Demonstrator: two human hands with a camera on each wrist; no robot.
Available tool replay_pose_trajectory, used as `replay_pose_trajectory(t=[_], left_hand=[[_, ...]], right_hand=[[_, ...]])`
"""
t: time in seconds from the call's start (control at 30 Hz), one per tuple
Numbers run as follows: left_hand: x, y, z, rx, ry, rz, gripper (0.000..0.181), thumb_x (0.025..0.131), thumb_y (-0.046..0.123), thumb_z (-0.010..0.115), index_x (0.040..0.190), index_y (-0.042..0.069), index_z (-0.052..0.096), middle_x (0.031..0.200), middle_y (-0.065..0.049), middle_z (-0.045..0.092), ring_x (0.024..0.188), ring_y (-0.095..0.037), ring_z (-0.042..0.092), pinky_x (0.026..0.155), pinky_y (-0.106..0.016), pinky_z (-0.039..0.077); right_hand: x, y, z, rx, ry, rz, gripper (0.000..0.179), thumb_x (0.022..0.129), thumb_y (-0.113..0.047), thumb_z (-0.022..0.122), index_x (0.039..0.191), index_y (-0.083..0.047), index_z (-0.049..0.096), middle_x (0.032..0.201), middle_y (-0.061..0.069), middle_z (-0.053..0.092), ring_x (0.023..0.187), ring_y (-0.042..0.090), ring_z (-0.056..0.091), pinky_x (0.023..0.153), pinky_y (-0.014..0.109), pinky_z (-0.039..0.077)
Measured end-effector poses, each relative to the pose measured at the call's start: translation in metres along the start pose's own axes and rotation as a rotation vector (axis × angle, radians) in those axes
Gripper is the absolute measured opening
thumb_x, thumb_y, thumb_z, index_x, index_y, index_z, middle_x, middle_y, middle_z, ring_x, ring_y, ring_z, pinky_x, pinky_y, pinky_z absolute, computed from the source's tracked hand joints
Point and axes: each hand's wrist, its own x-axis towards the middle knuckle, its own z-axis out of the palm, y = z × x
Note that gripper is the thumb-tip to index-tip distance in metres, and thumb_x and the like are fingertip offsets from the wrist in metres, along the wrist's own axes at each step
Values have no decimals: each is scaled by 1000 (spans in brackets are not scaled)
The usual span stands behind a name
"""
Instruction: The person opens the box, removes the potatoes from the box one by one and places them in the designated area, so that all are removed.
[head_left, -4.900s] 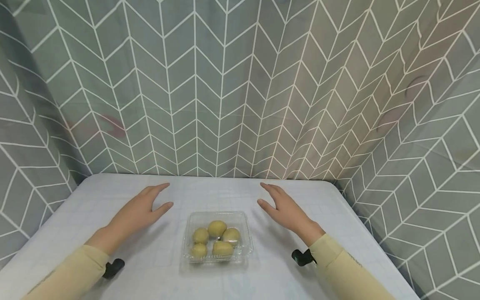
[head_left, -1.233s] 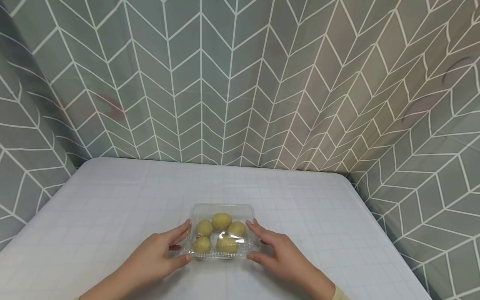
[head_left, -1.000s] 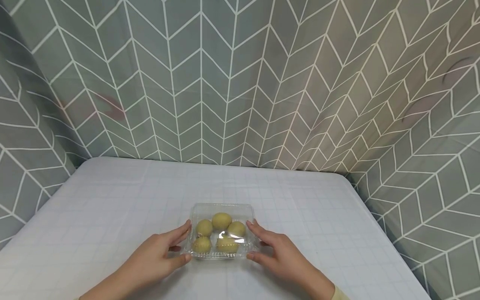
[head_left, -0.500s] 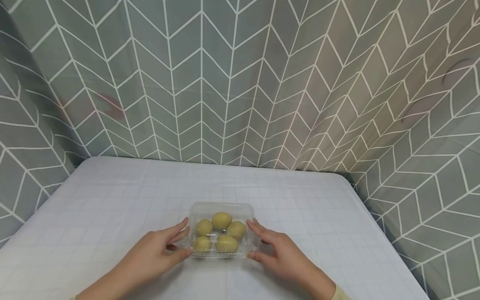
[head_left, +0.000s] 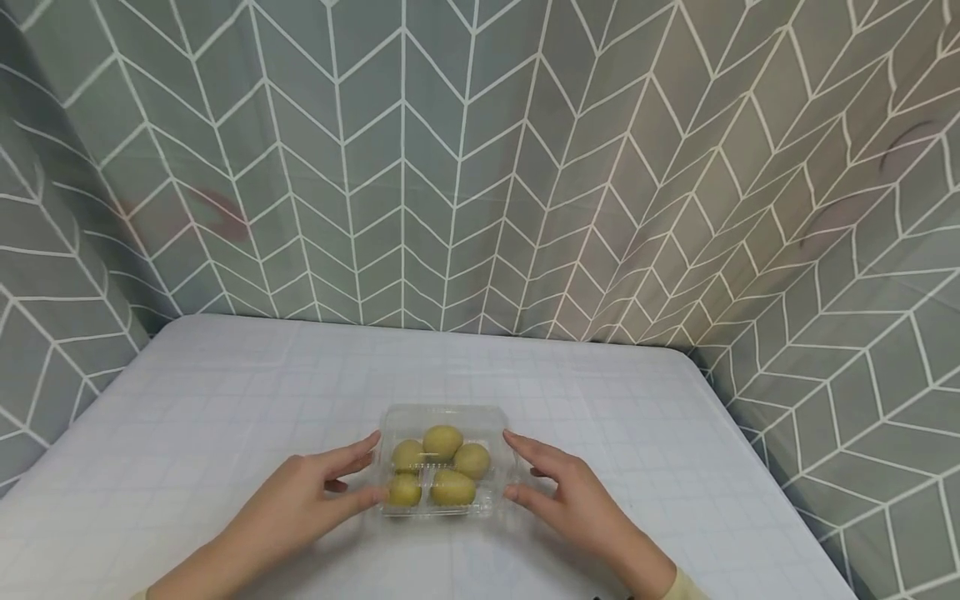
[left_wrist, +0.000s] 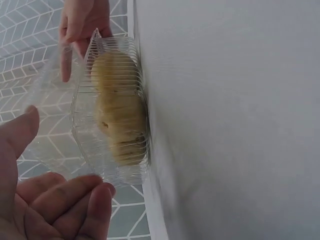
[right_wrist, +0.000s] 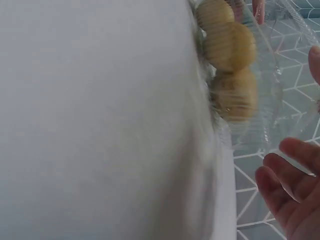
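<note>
A clear plastic clamshell box [head_left: 495, 502] sits on the table with several yellow-brown potatoes [head_left: 452, 487] inside. Its lid [left_wrist: 52, 110] is tilted up from the base, with a gap along the front. My left hand [head_left: 303, 496] is at the box's left side, thumb at the lid's front corner and fingertips by the side edge, without curling round it. At the right side, my right hand [head_left: 581, 500] spreads its thumb and fingers beside the edge. In the right wrist view its fingers [right_wrist: 287, 175] are slightly bent and hold nothing; contact with the lid is unclear.
A pale cloth with a faint grid covers the table [head_left: 300, 375]. Behind it and along both sides hangs a grey curtain [head_left: 427, 167] with white chevron lines.
Both hands came in from beyond the box's sides to its edges. Over the last half second the lid's front has risen, and my right hand has shifted slightly right.
</note>
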Motion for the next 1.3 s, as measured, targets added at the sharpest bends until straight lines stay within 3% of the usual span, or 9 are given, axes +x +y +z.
replay_pose_trajectory(t=[0.17, 0.23, 0.33, 0.5, 0.6, 0.87, 1.03, 1.17, 1.3], left_hand=[[9, 3, -4, 62, 48, -22, 64, 82, 65, 67, 134, 27, 64, 131, 4, 63, 94, -17, 69, 76, -35, 56], [15, 4, -7, 77, 71, -1, 61, 84, 64, 66, 132, 27, 65, 133, 7, 61, 95, -20, 69, 78, -40, 56], [29, 5, -12, 82, 98, 10, 54, 86, 64, 63, 125, 28, 69, 125, 8, 65, 95, -22, 68, 78, -42, 55], [57, 1, -15, -6, 139, 23, 37, 90, 59, 63, 108, 28, 74, 106, 12, 71, 93, -14, 67, 80, -39, 55], [73, -8, -13, -67, 165, 18, 29, 92, 52, 65, 104, 26, 73, 100, 12, 71, 91, -11, 66, 78, -36, 54], [94, -36, -2, -95, 151, -42, 28, 94, 38, 69, 109, 15, 71, 95, 5, 71, 88, -14, 64, 73, -34, 53], [97, -42, 2, -121, 104, -49, 45, 92, 26, 72, 131, 10, 59, 96, 2, 72, 87, -15, 66, 71, -35, 52], [97, -44, 3, -122, 65, -42, 56, 92, 21, 72, 142, 10, 52, 95, 2, 73, 87, -14, 67, 70, -34, 53], [97, -44, 6, -109, 42, -35, 48, 93, 23, 70, 135, 2, 59, 96, 0, 73, 87, -15, 67, 72, -34, 54]], right_hand=[[10, 0, -8, -98, 76, -34, 59, 88, -38, 74, 141, -19, 57, 136, -10, 54, 121, 14, 56, 88, 33, 54], [18, 1, -11, -121, 113, -67, 57, 88, -36, 75, 139, -18, 59, 132, -10, 58, 118, 14, 58, 88, 34, 54], [31, 5, -17, -144, 173, -103, 49, 88, -30, 76, 134, -18, 64, 123, -9, 65, 109, 11, 63, 84, 34, 55], [54, 15, -22, -131, 262, -88, 32, 91, -19, 74, 122, -14, 72, 107, -7, 72, 89, 6, 66, 70, 30, 56], [67, 23, -19, -96, 288, -28, 28, 92, -18, 72, 119, -11, 73, 101, -6, 73, 84, 6, 67, 70, 29, 56], [85, 39, -1, -92, 238, 154, 38, 94, -24, 70, 130, -12, 65, 93, -7, 73, 77, 5, 66, 67, 26, 54], [87, 41, 5, -88, 218, 186, 52, 93, -18, 72, 141, -6, 55, 93, -3, 74, 75, 7, 66, 68, 28, 54], [87, 42, 8, -118, 181, 211, 45, 94, -18, 70, 135, -5, 60, 95, -1, 74, 78, 9, 67, 71, 28, 54], [87, 44, 11, -138, 142, 219, 34, 96, -20, 67, 124, -2, 68, 98, 2, 74, 82, 11, 68, 72, 28, 54]])
